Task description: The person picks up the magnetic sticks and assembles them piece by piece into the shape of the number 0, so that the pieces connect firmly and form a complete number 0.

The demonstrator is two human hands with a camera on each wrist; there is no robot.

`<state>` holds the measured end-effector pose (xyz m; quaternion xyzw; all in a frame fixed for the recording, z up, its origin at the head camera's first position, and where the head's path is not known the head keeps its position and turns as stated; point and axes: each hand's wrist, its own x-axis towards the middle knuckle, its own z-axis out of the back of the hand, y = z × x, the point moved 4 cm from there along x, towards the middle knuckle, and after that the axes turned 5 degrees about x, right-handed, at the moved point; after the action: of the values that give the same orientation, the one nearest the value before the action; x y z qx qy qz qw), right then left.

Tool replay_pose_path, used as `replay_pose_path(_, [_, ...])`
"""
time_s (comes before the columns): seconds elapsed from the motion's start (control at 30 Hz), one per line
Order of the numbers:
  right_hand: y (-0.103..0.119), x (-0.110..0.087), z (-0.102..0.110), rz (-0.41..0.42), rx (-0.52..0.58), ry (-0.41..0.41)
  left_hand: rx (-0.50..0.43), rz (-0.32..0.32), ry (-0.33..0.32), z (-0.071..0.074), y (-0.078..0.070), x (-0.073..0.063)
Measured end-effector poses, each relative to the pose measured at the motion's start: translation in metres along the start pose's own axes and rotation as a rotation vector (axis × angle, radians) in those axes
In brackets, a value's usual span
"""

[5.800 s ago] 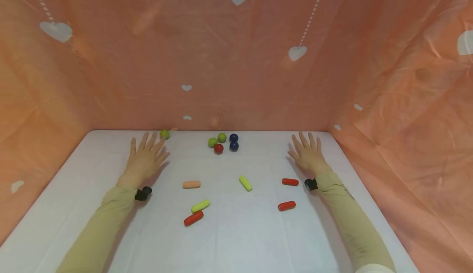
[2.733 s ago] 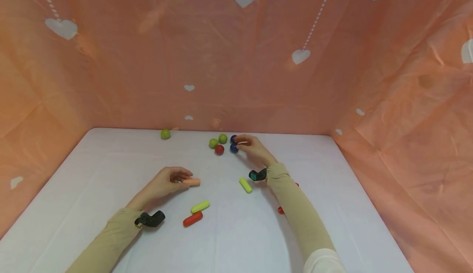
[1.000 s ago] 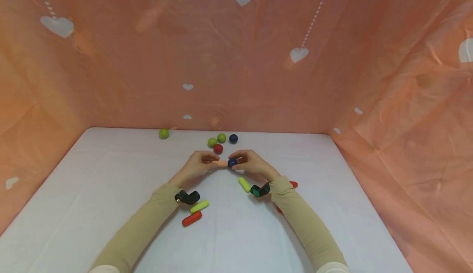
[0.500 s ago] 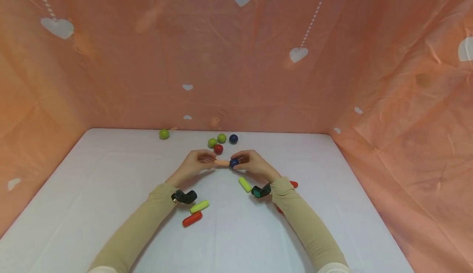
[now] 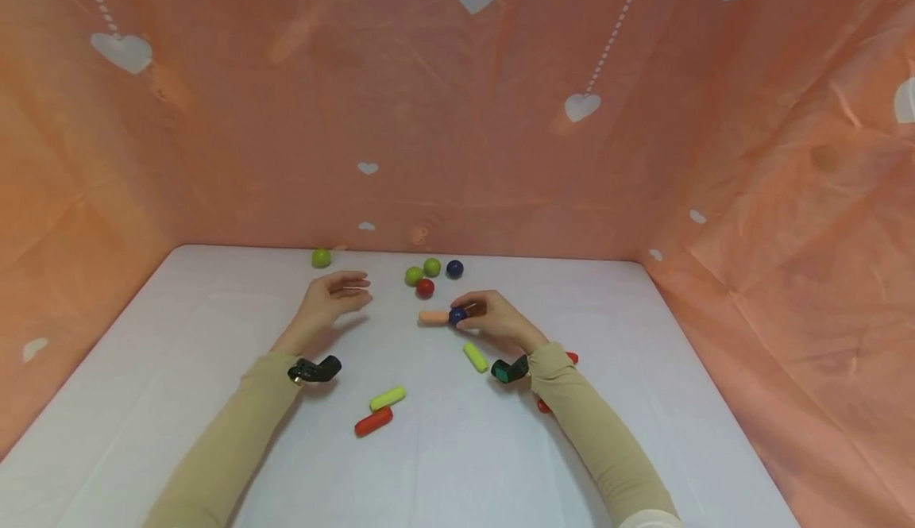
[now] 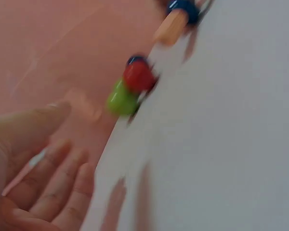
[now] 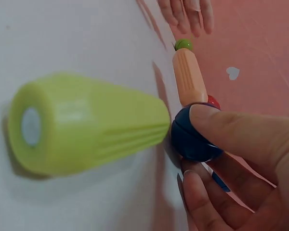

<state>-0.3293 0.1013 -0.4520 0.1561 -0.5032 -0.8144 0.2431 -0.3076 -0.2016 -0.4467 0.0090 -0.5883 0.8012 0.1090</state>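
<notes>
My right hand pinches a dark blue ball between thumb and fingers. A peach-orange ridged stick juts left from that ball, end touching it; nothing else holds it. In the right wrist view the thumb presses on the blue ball, and the stick points away from it. Well to the left, my left hand hovers over the table with loosely bent fingers and nothing in them. The left wrist view, blurred, shows the same bare left hand.
Behind are two green balls, a red ball and another blue ball. A lone green ball lies far left. Nearer lie yellow-green sticks and a red stick. The right arm partly covers two red sticks.
Both hands came in from the sides and took the orange stick and a blue ball, then brought them together. Since half a second ago, the left hand has let go and moved left.
</notes>
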Motion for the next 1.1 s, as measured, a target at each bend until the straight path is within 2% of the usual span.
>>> replay_pose_path(0.2, [-0.002,0.001,-0.001,0.012,-0.009,0.009,-0.009,-0.033,-0.237,0.046,0.003,0.003])
replay_pose_path(0.3, [-0.002,0.0,-0.001,0.021,-0.013,0.007,-0.045,-0.005,-0.336,0.063,0.005,0.005])
replay_pose_path(0.4, [-0.002,-0.001,0.0,0.024,-0.024,-0.002,-0.053,0.046,-0.388,0.074,0.008,0.007])
replay_pose_path(0.5, [-0.001,-0.002,0.0,0.04,-0.023,-0.005,-0.037,0.096,-0.401,0.081,0.012,0.009])
replay_pose_path(0.57, [0.009,-0.007,0.0,0.042,-0.026,0.001,-0.028,0.116,-0.396,0.084,0.013,0.009])
replay_pose_path(0.73, [0.007,-0.006,0.001,0.009,-0.01,-0.007,-0.034,0.131,-0.333,0.084,0.022,0.017])
replay_pose_path(0.83, [-0.004,-0.002,0.001,-0.008,0.007,-0.023,-0.038,0.129,-0.312,0.08,0.025,0.023])
replay_pose_path(1.1, [-0.005,-0.002,0.0,-0.013,-0.01,-0.023,-0.13,0.11,-0.373,0.065,0.033,0.037])
